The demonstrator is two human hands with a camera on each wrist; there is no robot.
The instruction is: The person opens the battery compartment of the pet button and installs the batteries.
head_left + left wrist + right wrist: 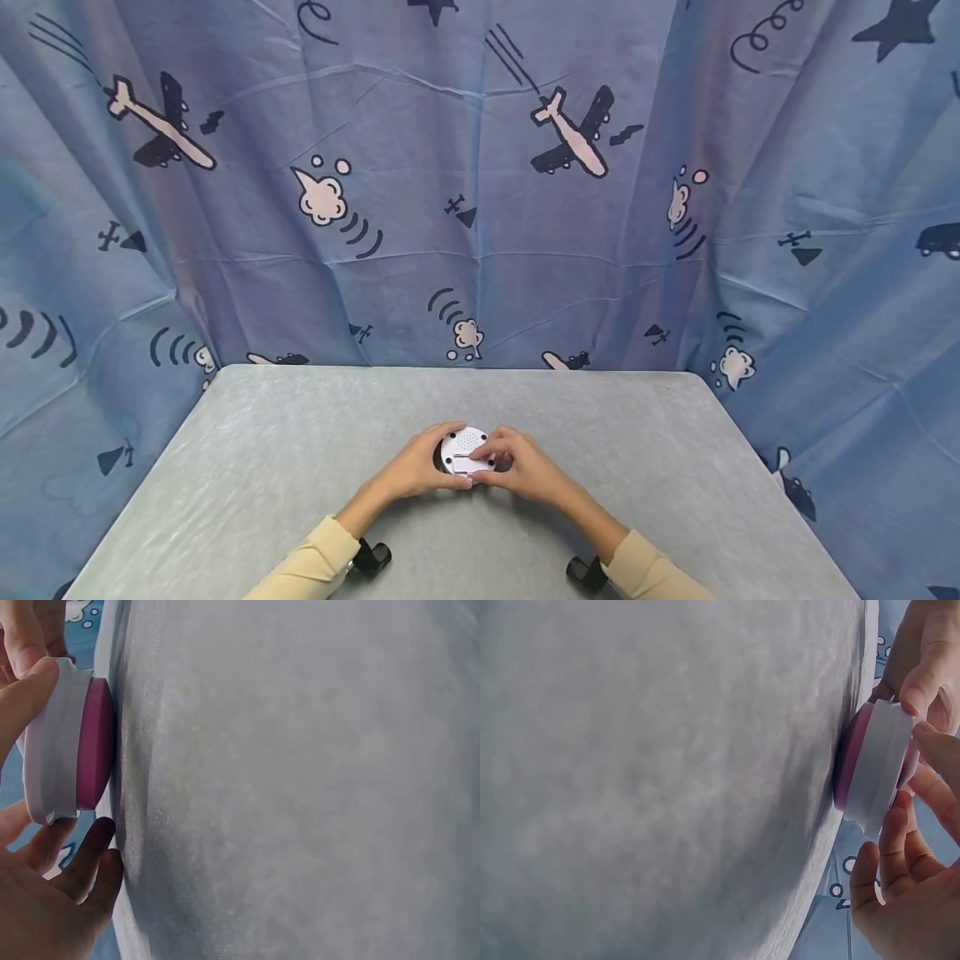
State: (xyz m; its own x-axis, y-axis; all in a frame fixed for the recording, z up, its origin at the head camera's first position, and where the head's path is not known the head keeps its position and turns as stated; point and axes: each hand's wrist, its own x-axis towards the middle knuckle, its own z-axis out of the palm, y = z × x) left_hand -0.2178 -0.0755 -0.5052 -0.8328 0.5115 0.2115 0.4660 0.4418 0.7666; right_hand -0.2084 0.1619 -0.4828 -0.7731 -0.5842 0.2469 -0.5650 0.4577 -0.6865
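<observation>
A round white device [468,440] lies face down on the table, its back up, with a patch of small holes and several dark feet. Its other side is a magenta disc [95,742], turned to the tabletop. My left hand [416,462] holds the device by its left rim, thumb at the near edge and fingers at the far edge. With the thumb and a finger my right hand [521,467] pinches a small pale battery cover [463,465] at the back of the device. Whether the cover sits fully in its slot I cannot tell.
The light grey table [300,417] runs back to a blue curtain [420,208] printed with planes and clouds. Black wrist mounts [371,557] sit by both beige sleeves [318,554].
</observation>
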